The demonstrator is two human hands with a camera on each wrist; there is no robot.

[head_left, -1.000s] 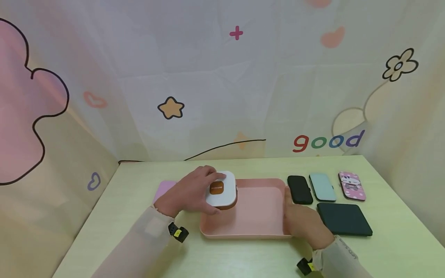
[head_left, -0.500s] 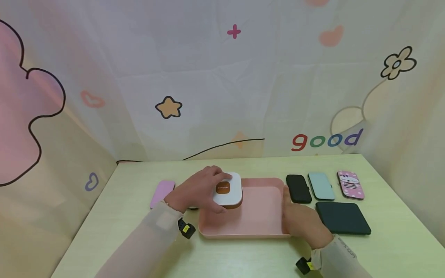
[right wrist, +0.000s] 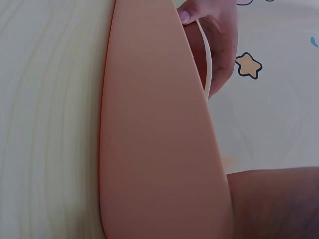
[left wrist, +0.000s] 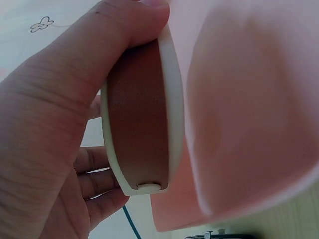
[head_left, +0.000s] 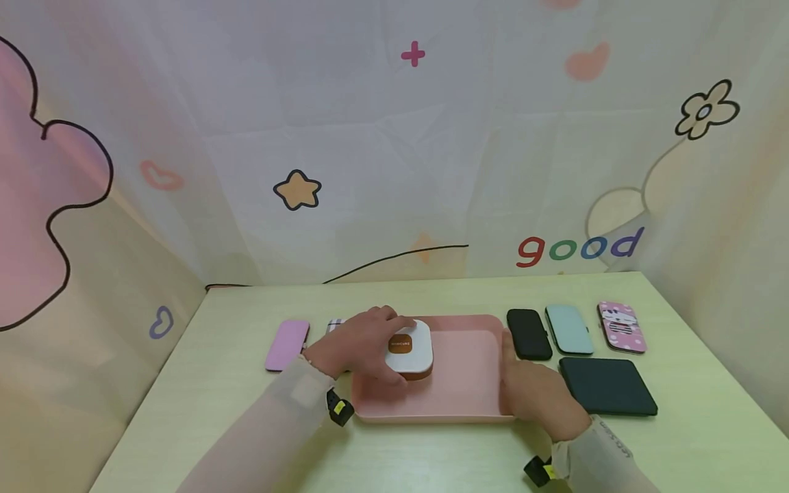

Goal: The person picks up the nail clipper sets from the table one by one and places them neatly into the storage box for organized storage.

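Observation:
My left hand (head_left: pixel 366 346) grips a square manicure case (head_left: pixel 419 335), white with a brown label and a brown band around its side. In the left wrist view the thumb lies on one face of the case (left wrist: pixel 137 119) and the other fingers are behind it. The case is over the left part of a pink tray (head_left: pixel 465 373); whether it touches the floor of the tray cannot be told. At the tray's right side, my right hand (head_left: pixel 536 394) rests against the wall with its index finger straight. Part of that hand shows beyond the tray wall (right wrist: pixel 159 124) in the right wrist view.
Right of the tray lie a black case (head_left: pixel 530 334), a light blue case (head_left: pixel 570 330), a pink patterned case (head_left: pixel 622 327) and a larger dark flat case (head_left: pixel 609 386). To the left are a lilac case (head_left: pixel 287 345) and a checked item (head_left: pixel 333 325), mostly hidden.
My left hand has carried the manicure case rightward and then lower, over the tray. The lilac case and part of the checked item came into view. My right hand has stayed put.

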